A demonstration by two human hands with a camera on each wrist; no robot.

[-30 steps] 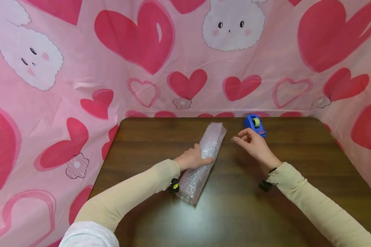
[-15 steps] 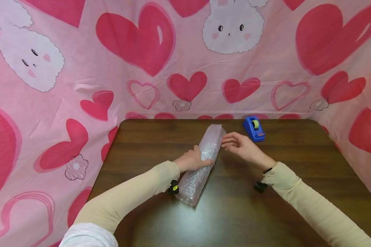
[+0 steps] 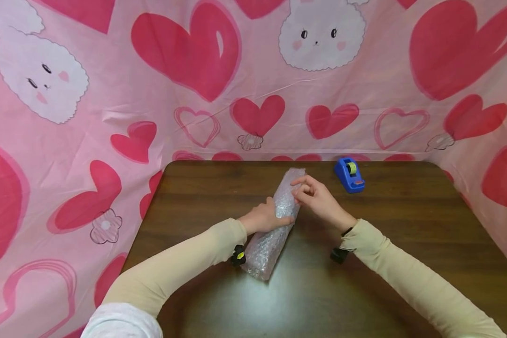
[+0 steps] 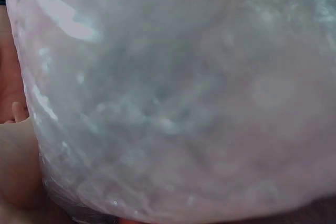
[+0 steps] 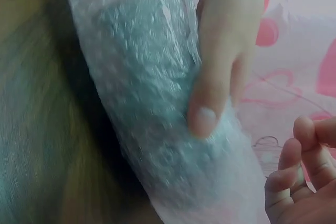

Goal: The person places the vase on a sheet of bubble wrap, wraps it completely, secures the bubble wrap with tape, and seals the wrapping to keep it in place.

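Observation:
A long bundle in clear bubble wrap [image 3: 264, 251] lies slanted on the table, and a greenish shape shows through its wrap [image 5: 142, 72] in the right wrist view. My left hand [image 3: 262, 217] grips it around the middle, thumb on the near side. The same left hand [image 5: 226, 51] shows its thumb against the wrap. Bubble wrap [image 4: 173, 98] fills the left wrist view. My right hand [image 3: 317, 197] is at the bundle's upper right edge with bent fingers. In the right wrist view its thumb and fingertips [image 5: 290, 153] come close together; anything thin between them cannot be made out.
A blue tape dispenser [image 3: 349, 176] with a yellowish roll stands at the table's back, right of the bundle. Around the dark wooden table [image 3: 203, 188] hangs a pink cloth [image 3: 253, 75] with hearts and rabbits.
My right hand has moved left from beside the tape dispenser to the bundle's upper part, its fingers straightening somewhat and then bending again. My left hand and the bundle have stayed put.

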